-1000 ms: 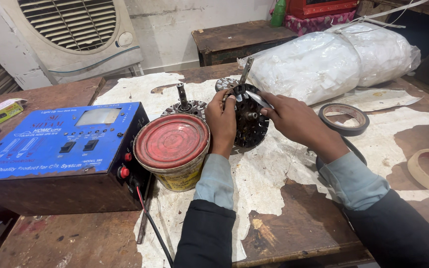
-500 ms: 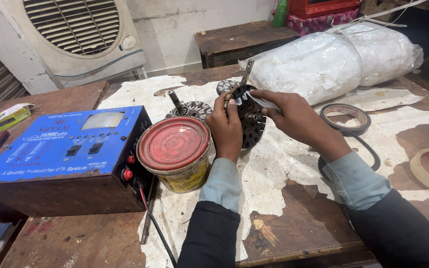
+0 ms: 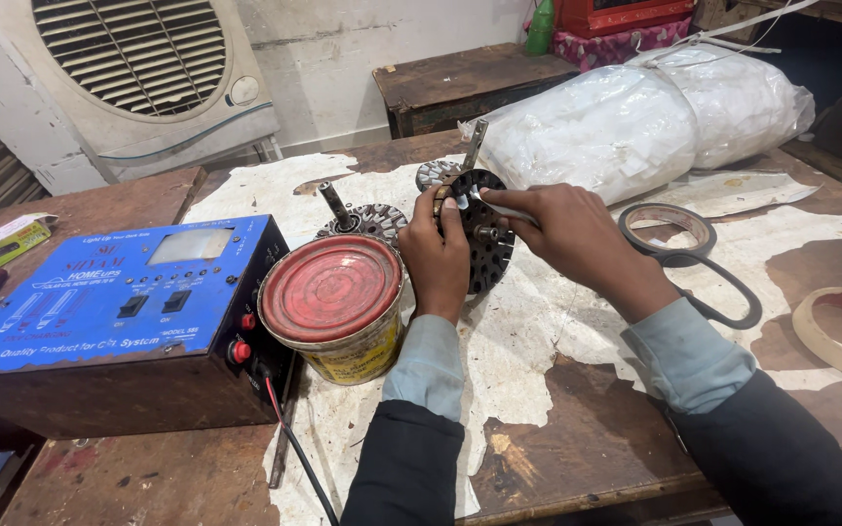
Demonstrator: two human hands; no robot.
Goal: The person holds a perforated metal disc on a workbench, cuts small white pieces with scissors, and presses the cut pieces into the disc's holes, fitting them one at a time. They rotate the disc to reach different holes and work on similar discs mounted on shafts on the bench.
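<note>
Left hand grip was clamped on the dark round slotted metal motor core, fingers wrapped over its left edge, thumb on its face. Core was held on edge, tilted, resting on the worn wooden worktop with peeling white paper cover. Right hand grip was pinched shut on a thin light strip, pressed against the upper face of the core; what the strip is made of could not be told. A short shaft stub was seen at the core's centre, and a flat metal bar stuck up behind the core.

Just left of the left hand a round yellow tin with a red ribbed lid was placed, upright, closed. Behind the tin a second finned metal rotor with an upright shaft was lying flat. Touching the tin's left side: a blue box-shaped electrical unit with switches, red knobs and a small display window; a red-and-black lead was run from it toward the worktop's front edge.

Right of the right hand a tape roll and a black rubber loop were lying flat, near each other. A beige tape ring was seen at the far right edge. A large clear-plastic-wrapped white bundle was lying behind the hands. A white air cooler with a louvred grille was standing beyond the worktop, top left.
</note>
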